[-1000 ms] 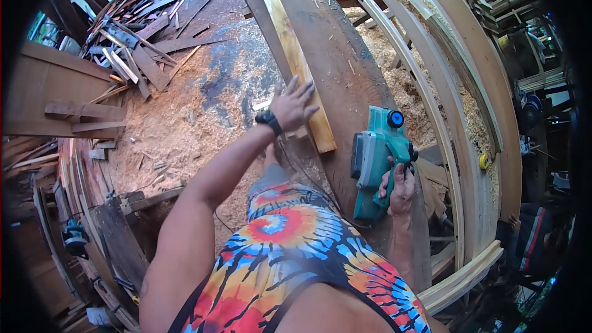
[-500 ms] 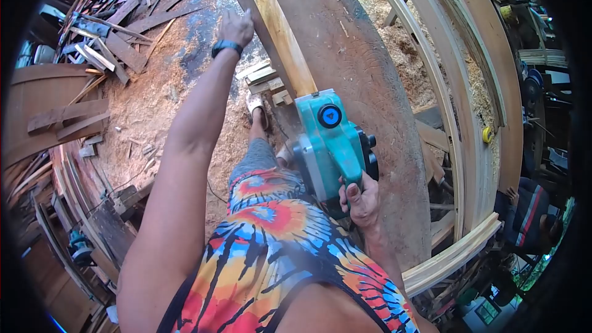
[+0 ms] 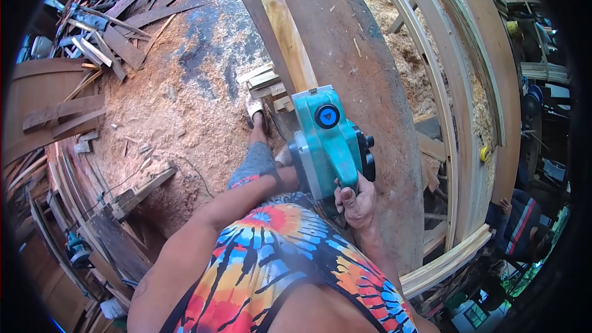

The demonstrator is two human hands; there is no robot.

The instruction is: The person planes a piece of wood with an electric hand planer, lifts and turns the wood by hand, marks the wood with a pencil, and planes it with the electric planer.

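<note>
A teal electric planer (image 3: 320,129) with a blue-capped black knob rests at the near end of a pale wooden board (image 3: 285,31). Wrapped around its rear handle is my right hand (image 3: 359,202), closed with the thumb on top. My left hand (image 3: 288,178) is low at the planer's left side, near its grey side housing. Its fingers are hidden behind the machine, so I cannot tell whether they touch it. A dark watch sits on that wrist. The board lies along the left side of a broad brown workbench (image 3: 364,74) strewn with shavings.
Several long curved wooden pieces (image 3: 456,86) stand along the right. Small offcuts (image 3: 262,79) are stacked beside the bench's left edge. Sawdust covers the floor (image 3: 166,105), where a dark cord lies. Scrap wood (image 3: 117,43) is heaped at upper left. Another person (image 3: 524,219) is at far right.
My left hand has come back from its outstretched place beside the board to the planer's left side. My right hand keeps its hold on the planer, which has barely shifted.
</note>
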